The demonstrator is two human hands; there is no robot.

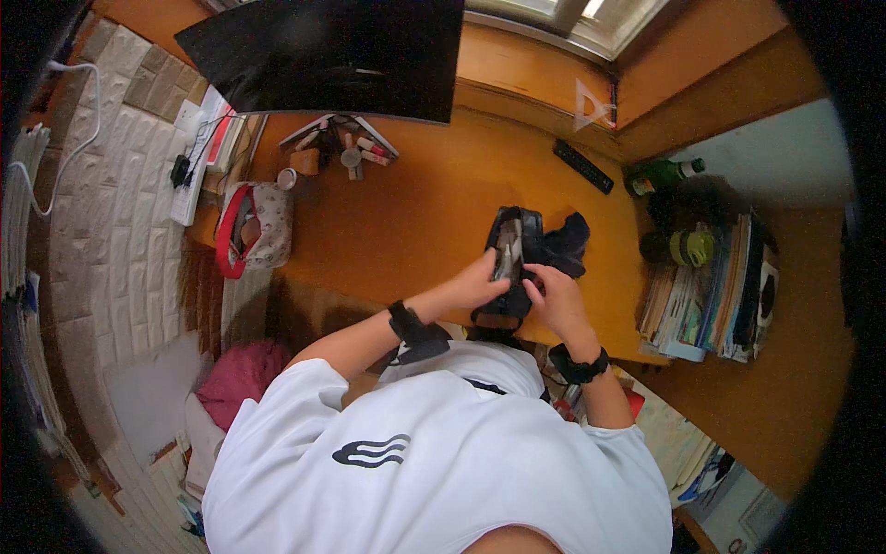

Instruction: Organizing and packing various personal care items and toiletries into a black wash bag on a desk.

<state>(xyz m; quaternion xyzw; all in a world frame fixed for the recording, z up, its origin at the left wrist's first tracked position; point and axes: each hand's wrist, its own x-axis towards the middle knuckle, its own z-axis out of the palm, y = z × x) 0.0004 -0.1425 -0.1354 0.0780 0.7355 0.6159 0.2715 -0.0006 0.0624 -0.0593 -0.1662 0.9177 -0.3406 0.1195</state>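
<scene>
A black pouch [531, 232] lies on the wooden desk directly before me, its top open lengthwise. Inside the opening sits something clear or shiny [509, 253]; what it is cannot be made out. My left hand [477, 280] grips the pouch's left side, thumb over the rim and some fingers hidden. On the opposite side, my right hand [557, 294] pinches the right rim of the opening between thumb and forefinger. A crumpled dark cloth [569, 246] rests against the pouch's right side. Both wrists wear black bands.
A monitor [346, 62] stands at the back left, with cosmetics [351, 158] below it. A patterned bag [270, 225] with red trim sits left. Rightward are a remote control [583, 166], a green bottle [661, 176] and a row of books [713, 298]. A set square [588, 107] leans behind.
</scene>
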